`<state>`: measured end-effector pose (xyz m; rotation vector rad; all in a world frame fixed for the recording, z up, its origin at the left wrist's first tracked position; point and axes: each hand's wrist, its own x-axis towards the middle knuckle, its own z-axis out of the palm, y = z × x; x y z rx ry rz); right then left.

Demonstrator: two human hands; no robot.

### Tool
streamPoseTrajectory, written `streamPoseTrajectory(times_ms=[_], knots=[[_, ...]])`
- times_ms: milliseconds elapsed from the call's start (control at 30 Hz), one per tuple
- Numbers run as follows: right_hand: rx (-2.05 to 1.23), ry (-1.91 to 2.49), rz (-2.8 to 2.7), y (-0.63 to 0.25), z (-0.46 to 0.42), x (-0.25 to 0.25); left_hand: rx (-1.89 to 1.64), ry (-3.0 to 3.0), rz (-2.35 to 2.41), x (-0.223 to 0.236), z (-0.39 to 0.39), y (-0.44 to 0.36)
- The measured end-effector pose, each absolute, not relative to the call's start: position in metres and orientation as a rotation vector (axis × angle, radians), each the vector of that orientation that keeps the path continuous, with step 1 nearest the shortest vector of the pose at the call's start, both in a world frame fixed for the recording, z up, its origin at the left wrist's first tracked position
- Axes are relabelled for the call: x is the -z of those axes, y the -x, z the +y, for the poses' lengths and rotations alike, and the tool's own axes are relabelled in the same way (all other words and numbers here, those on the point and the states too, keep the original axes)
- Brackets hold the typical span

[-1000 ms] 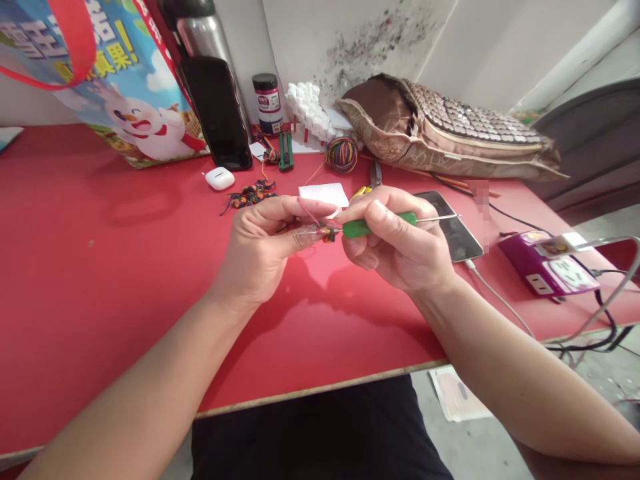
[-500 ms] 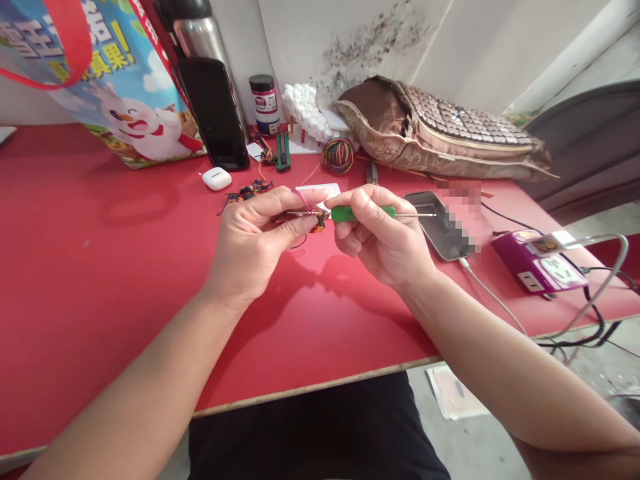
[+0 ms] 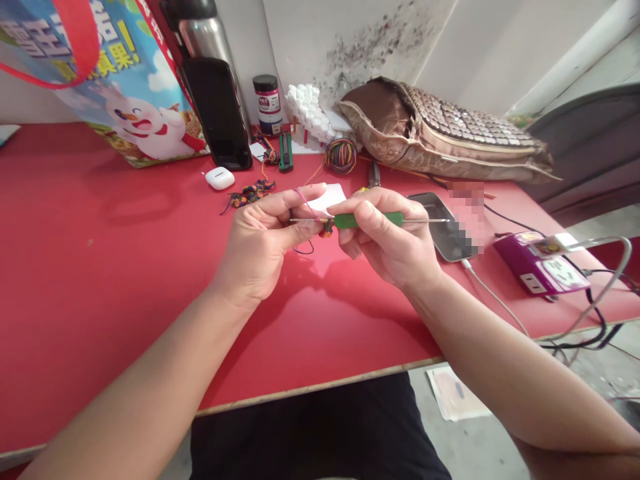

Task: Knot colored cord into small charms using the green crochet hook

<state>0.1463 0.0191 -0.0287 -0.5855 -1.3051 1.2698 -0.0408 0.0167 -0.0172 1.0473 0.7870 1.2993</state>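
Observation:
My right hand (image 3: 387, 233) is closed around the green handle of a double-ended crochet hook (image 3: 370, 219), held level above the table. Between the thumb and fingers of my left hand (image 3: 263, 243) is a small multicoloured crochet piece (image 3: 327, 229), its lower part showing past the thumb. A pinkish strand of yarn (image 3: 301, 195) runs over my left index finger to the hook's shaft. The hook's left end reaches across the gap between my left thumb and index finger. A dark loose yarn end (image 3: 306, 251) hangs below.
Behind my hands lie a finished-looking crochet strip (image 3: 253, 193), a yarn ball (image 3: 341, 156), a white earbud case (image 3: 220, 178) and a green cutter (image 3: 285, 153). A phone (image 3: 445, 227) charges at right, near a purple power strip (image 3: 543, 262). A phone (image 3: 216, 113) leans upright against a bottle (image 3: 203, 37).
The hook has slid left through the work, so its left tip now shows farther past the yarn. Both hands sit slightly lower and further right in view.

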Motion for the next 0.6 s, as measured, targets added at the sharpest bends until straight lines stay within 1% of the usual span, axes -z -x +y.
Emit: streamPoseTrajectory(times_ms=[100,333,433,600], knots=[[-1.253,0.613,-1.243,-0.144,0.021,0.032,-1.285,-0.986,0.773,0.018,0.017,0.039],[-1.341,0.626,-1.167,-0.135,0.017,0.032,-1.176,-0.811,0.709,0.026,0.021,0.040],[-1.254,0.618,-1.268,-0.137,0.014,0.031,-1.147,-0.765,0.717,0.028,0.021,0.040],[-1.104,0.649,-1.309,-0.137,0.012,0.029,-1.268,-0.858,0.740,0.023,0.014,0.033]])
